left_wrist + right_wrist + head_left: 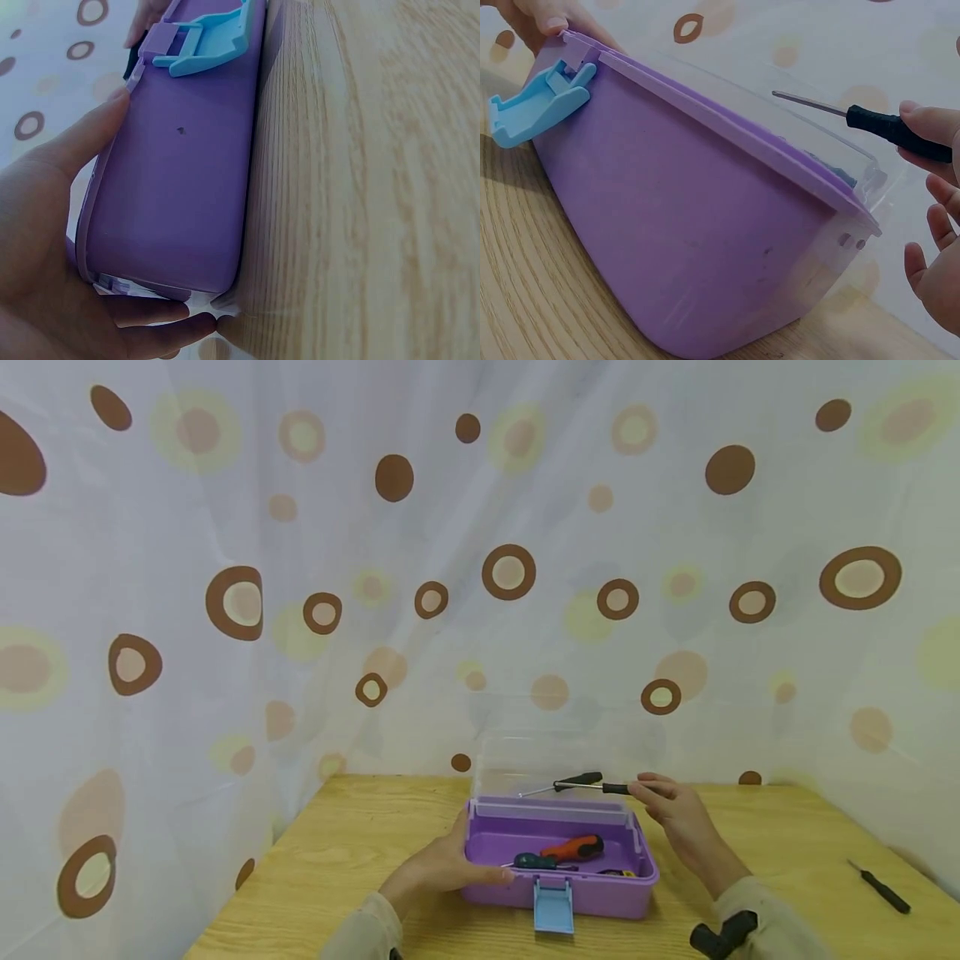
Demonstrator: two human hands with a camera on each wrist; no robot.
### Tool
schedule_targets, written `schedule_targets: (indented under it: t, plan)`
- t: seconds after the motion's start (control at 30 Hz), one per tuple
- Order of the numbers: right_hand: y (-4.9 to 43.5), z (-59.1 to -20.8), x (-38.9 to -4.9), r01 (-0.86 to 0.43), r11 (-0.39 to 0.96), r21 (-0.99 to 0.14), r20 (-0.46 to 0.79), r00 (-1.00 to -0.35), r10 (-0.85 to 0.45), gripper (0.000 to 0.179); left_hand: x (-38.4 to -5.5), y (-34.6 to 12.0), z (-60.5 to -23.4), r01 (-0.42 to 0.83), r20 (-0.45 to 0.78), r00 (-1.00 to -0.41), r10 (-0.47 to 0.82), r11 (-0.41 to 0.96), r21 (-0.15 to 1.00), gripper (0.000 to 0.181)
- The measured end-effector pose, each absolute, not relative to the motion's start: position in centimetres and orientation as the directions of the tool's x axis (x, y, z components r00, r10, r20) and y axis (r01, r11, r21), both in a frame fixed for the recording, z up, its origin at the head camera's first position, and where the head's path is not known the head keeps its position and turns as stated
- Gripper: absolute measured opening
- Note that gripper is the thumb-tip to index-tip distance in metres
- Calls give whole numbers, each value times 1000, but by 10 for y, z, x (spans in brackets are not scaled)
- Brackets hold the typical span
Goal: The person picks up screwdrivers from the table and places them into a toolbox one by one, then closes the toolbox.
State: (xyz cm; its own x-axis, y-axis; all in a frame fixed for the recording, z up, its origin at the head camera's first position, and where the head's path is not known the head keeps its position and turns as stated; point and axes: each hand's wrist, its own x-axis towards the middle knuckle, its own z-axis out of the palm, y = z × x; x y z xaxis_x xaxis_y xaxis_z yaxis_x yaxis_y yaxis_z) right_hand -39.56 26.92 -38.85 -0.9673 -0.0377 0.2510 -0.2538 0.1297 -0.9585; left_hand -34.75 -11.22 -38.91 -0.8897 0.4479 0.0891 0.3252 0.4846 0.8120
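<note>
left hand [45, 255] grips purple box [172, 180] | blue latch [216, 46] on box's front | surface [367, 195] under box | spotted sheet [46, 82] beyond box

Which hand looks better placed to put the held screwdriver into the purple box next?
Probably the right hand: it grips the black-handled screwdriver, raised near the open purple box, while the left hand holds the box's left end.

Spotted sheeting [555, 510] behind a wooden table [360, 827] shows a screened workspace.

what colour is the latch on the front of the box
Light blue; the latch shows best in the right wrist view.
</note>
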Motion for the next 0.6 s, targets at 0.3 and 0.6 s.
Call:
schedule_targets:
  t: [0.3, 0.6]
  plan:
    - [262, -388, -398, -253, 120, -960, 249, -967, -47, 56, -349, -112, -388, 322, 85, -891, 445, 490, 810, 133]
    - [246, -386, -401, -283, 295, -913, 276, -959, -68, 52, -349, -112, -390, 329, 93, -884, 459, 469, 820, 131]
